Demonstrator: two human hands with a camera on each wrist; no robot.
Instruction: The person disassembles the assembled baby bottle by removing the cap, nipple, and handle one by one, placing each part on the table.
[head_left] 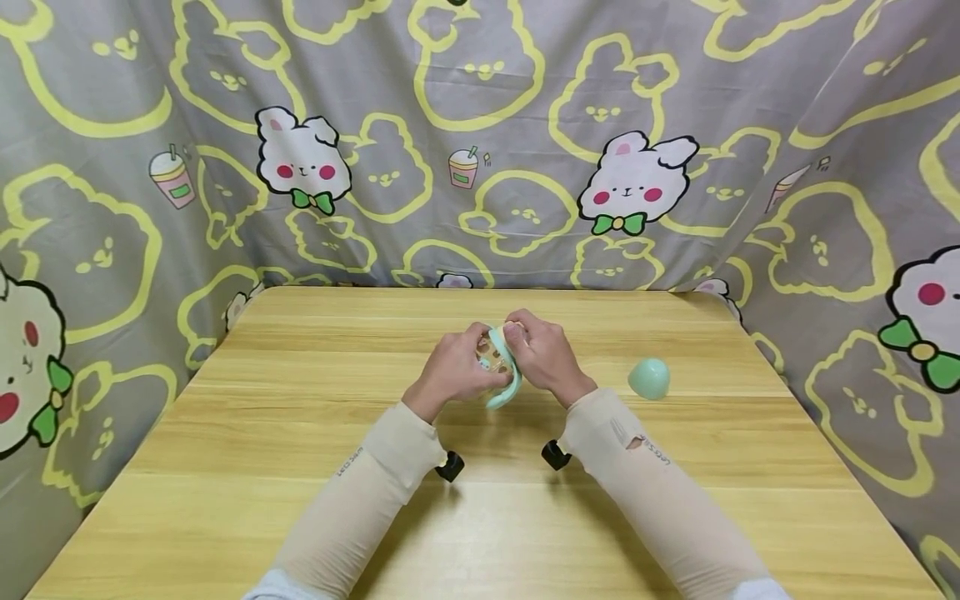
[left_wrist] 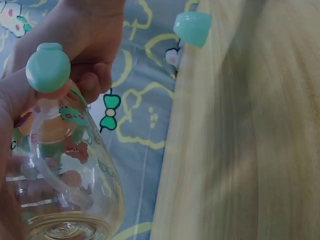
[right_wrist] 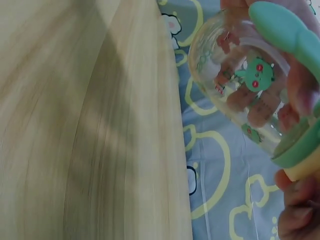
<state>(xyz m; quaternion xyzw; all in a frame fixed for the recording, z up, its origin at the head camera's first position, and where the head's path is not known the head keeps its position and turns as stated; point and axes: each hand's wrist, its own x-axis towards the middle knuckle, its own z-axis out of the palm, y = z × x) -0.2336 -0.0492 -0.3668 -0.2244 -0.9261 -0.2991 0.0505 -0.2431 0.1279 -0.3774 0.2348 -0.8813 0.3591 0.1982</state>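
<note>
A clear baby bottle (head_left: pixel 491 357) with small cartoon prints is held tilted above the table. My left hand (head_left: pixel 454 368) grips its see-through body, fingers showing through the wall in the right wrist view. Mint-green handles (right_wrist: pixel 282 27) curve out along the side. At the top end, my right hand (head_left: pixel 549 354) has its fingers and thumb curled round the pale yellow collar (right_wrist: pixel 304 167). The collar sits against the green ring (right_wrist: pixel 295 152), and the right fingers hide the tip. The rounded mint-green cap (head_left: pixel 648 379) stands on the table to the right of my right hand.
The light wooden table (head_left: pixel 262 433) runs under both arms. A grey curtain (head_left: pixel 517 100) with yellow outlines and rabbit faces hangs behind it and along both sides. Black wrist cameras stick out below each wrist.
</note>
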